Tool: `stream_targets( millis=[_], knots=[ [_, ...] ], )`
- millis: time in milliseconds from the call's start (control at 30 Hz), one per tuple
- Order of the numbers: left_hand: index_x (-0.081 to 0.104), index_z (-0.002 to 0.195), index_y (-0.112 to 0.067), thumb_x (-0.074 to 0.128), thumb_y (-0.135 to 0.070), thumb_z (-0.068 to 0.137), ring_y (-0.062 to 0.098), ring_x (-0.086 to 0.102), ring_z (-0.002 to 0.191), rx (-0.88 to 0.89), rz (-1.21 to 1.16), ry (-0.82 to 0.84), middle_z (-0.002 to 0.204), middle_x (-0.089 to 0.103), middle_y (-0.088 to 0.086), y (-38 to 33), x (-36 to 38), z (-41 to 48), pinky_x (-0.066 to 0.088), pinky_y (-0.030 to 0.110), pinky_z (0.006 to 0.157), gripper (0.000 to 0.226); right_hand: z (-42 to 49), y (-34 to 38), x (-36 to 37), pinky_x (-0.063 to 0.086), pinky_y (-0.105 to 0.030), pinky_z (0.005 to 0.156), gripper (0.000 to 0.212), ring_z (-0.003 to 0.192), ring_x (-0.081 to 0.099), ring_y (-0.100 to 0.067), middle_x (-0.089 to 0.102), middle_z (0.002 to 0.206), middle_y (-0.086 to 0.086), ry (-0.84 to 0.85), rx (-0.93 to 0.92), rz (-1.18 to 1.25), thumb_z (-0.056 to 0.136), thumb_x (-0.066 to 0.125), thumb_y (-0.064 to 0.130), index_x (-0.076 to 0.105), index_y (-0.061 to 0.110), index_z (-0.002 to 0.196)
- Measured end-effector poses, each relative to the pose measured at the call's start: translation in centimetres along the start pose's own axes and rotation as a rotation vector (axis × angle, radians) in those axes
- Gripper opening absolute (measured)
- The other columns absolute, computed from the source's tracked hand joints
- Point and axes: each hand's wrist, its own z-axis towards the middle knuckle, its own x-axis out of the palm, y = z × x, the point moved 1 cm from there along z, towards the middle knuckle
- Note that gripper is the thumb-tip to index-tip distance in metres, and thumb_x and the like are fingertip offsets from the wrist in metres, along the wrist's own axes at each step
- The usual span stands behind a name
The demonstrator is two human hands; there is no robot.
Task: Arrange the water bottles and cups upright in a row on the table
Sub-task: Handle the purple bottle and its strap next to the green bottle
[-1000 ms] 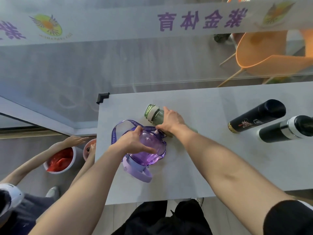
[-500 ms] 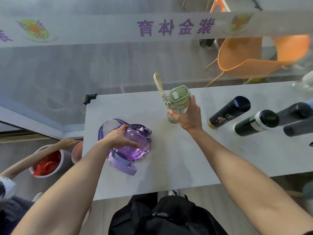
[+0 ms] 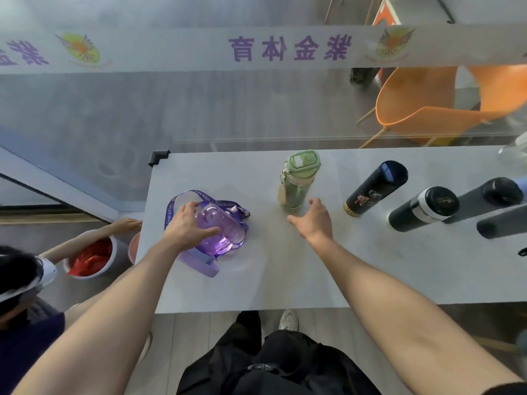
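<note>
A green bottle (image 3: 298, 183) stands upright near the far edge of the grey table (image 3: 285, 280). My right hand (image 3: 313, 220) hovers just in front of it, fingers spread, holding nothing. A purple transparent bottle (image 3: 225, 232) with a purple strap lies on its side at the left, and my left hand (image 3: 188, 226) grips it from above. To the right stand a black bottle with a blue top (image 3: 376, 188), a dark bottle with a white band (image 3: 425, 205) and two more dark bottles (image 3: 496, 201) at the frame edge.
Another person crouches at the lower left beside a white bucket (image 3: 91, 258) with red contents. An orange chair (image 3: 445, 106) stands behind glass beyond the table. A black corner guard (image 3: 158, 156) caps the table's far-left corner. My legs stand at the near edge.
My right hand lifted the green bottle from lying flat, set it upright and let go. My left hand has stayed on the purple bottle.
</note>
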Motion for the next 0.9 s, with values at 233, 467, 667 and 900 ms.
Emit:
stream_targets(
  millis=[233,467,667,900],
  knots=[
    [0.064,0.138,-0.017,0.065,-0.049,0.104,0.027,0.064,0.123,-0.102,-0.112,-0.225,0.131,0.070,0.005,5.0,-0.8,-5.2,0.049,0.046,0.109,0.047,-8.8,3.5,6.5,0.058,-0.038,0.085,0.048,0.095,0.069,-0.020,0.071,0.110,0.002,0.334,-0.549,-0.135,0.094,0.066,0.064,0.070,0.020,0.112],
    [0.070,0.131,-0.019,0.067,-0.029,0.104,0.022,0.070,0.117,-0.153,-0.166,-0.217,0.126,0.075,0.001,9.3,-0.7,-8.7,0.054,0.041,0.104,0.029,-16.7,9.5,11.8,0.057,-0.048,0.077,0.052,0.095,0.072,-0.043,0.071,0.111,-0.017,0.359,-0.886,-0.315,0.096,0.068,0.041,0.054,0.009,0.135],
    [0.057,0.140,-0.036,0.085,-0.030,0.074,0.020,0.063,0.125,-0.113,-0.041,-0.048,0.130,0.066,-0.009,11.8,-0.2,-7.8,0.057,0.045,0.107,0.072,-16.3,11.7,11.7,0.055,-0.051,0.070,0.026,0.091,0.072,-0.050,0.072,0.103,-0.024,0.289,-0.811,-0.294,0.103,0.056,0.017,0.050,0.005,0.126],
    [0.033,0.158,-0.044,0.092,-0.050,0.081,0.018,0.054,0.133,0.170,-0.184,-0.148,0.151,0.053,-0.005,5.8,-1.3,-6.6,0.046,0.034,0.103,0.097,-13.2,13.5,7.8,0.058,-0.046,0.081,0.026,0.095,0.071,-0.040,0.076,0.107,-0.017,0.103,-0.348,0.098,0.103,0.053,0.024,0.060,0.007,0.122]
  ],
)
